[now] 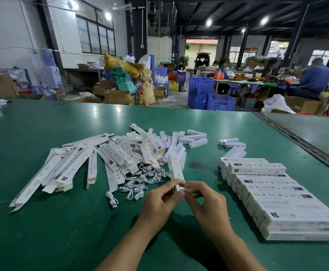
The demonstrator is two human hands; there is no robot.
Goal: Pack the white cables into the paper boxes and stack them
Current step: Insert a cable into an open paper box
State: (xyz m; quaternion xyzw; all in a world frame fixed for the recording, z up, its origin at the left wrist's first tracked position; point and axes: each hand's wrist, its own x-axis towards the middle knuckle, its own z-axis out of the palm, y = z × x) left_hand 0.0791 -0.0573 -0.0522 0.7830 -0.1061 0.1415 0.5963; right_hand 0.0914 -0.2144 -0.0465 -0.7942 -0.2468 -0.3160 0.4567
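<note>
A long white paper box (pixel 175 169) points away from me over the green table (pixel 62 222). My left hand (pixel 159 200) and my right hand (pixel 204 200) both pinch its near end, fingers curled round it. Whether a cable is inside is hidden. Several loose coiled white cables (pixel 140 184) lie just left of my hands, one cable (pixel 111 199) apart from the rest. A heap of flat and folded-up paper boxes (pixel 105 157) spreads behind them. Filled boxes stand in a layered stack (pixel 273 196) at my right.
Short white lamp-like pieces (pixel 196 136) and a few more (pixel 232 142) lie farther back on the table. A seam and a second grey table (pixel 316 133) run along the right. Beyond the far edge stand blue crates (pixel 200 87), cartons and seated workers.
</note>
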